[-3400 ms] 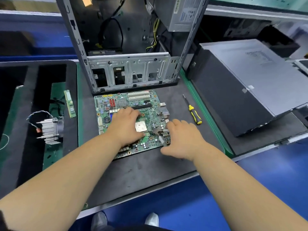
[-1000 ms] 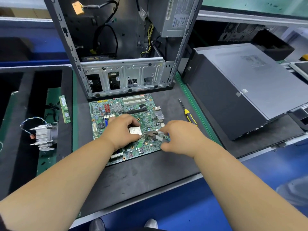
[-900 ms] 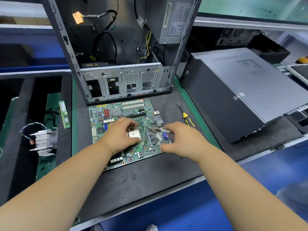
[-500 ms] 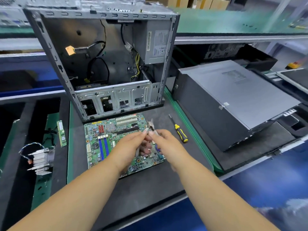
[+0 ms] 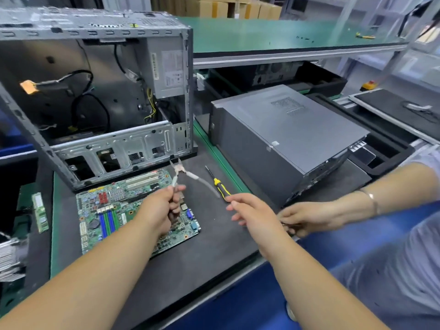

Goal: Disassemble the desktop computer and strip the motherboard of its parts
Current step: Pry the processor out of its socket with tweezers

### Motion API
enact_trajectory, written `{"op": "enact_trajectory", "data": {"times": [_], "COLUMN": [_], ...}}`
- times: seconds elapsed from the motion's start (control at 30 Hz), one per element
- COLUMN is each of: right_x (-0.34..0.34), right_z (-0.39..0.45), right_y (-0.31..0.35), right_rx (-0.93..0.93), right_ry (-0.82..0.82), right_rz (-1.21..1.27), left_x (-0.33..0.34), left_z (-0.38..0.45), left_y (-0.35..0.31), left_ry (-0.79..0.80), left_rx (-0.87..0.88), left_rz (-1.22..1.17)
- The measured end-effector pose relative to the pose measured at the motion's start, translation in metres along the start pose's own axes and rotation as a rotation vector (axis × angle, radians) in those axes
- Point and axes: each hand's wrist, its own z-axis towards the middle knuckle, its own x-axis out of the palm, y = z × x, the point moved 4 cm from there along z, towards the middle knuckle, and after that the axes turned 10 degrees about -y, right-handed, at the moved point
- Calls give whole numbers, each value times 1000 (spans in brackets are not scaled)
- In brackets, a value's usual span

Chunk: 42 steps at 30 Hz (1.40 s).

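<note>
The green motherboard (image 5: 114, 210) lies flat on the black mat in front of the open, stripped computer case (image 5: 95, 91). My left hand (image 5: 159, 210) hovers over the board's right part and grips one handle of the pliers (image 5: 177, 170), whose jaws point up and whose other handle sticks out to the right. My right hand (image 5: 250, 213) is off the board to the right with relaxed fingers and holds nothing that I can see. Its fingertips are close to the free plier handle.
A yellow-and-black screwdriver (image 5: 219, 184) lies right of the board. Another person's hand (image 5: 309, 217) reaches in from the right, pinching something small. A closed grey computer case (image 5: 285, 136) lies at right. A memory stick (image 5: 40, 210) and a heatsink (image 5: 9, 256) sit at left.
Both hands lifted off the motherboard. The pliers passed into my left hand and rose above the board. My right hand swung right, where another person's hand has come in. The view tilted up.
</note>
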Motion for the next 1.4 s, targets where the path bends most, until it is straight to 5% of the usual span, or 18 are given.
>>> {"op": "enact_trajectory", "data": {"times": [0.43, 0.63, 0.87, 1.07, 1.4], "right_x": [2, 7, 15, 9, 2], "right_z": [22, 42, 66, 79, 93], "right_y": [-14, -23, -22, -45, -52], "right_rx": [-53, -217, -325, -420, -341], "right_ry": [48, 79, 168, 107, 123], "right_rz": [-179, -443, -832, -1123, -1036], "left_x": [75, 76, 90, 78, 28], "left_z": [84, 104, 77, 20, -39], "left_y": [-1, -10, -25, -25, -19], "left_ry": [-112, -214, -40, -18, -117], "left_rx": [-230, 34, 337, 534, 580], "left_rz": [-76, 449, 835, 793, 747]}}
